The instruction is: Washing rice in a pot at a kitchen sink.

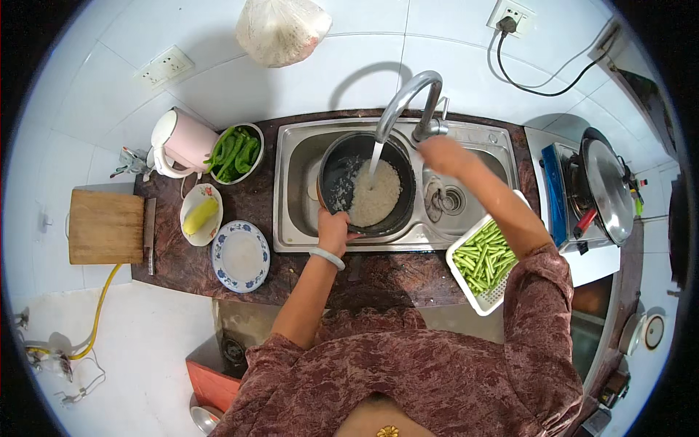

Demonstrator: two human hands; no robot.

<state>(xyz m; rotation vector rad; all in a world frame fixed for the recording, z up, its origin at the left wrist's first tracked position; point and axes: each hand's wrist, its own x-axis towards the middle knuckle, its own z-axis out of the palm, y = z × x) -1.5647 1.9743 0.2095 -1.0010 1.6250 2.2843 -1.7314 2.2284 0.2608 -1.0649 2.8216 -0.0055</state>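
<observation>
My left hand [334,232] grips the near-left rim of a dark cooking pot [338,164], which is tilted over the left bowl of a steel double sink [295,218]. White rice [385,196] lies in the pot. Water [375,158] runs from the curved metal faucet [407,95] onto the rice. My right hand [443,155], slightly blurred, is just below the faucet's base, above the right bowl; its fingers are partly hidden, and whether it touches the faucet cannot be told. A grey cloth [435,199] lies beside the drain in the right bowl.
Left of the sink stand a bowl of green peppers [240,155], a pink kettle [188,142], a dish with a peeled vegetable [200,216], a blue-patterned plate [241,257] and a wooden board [106,226]. Cut green beans [486,259] fill a white basket at right, near a stove with a lidded pan [606,191].
</observation>
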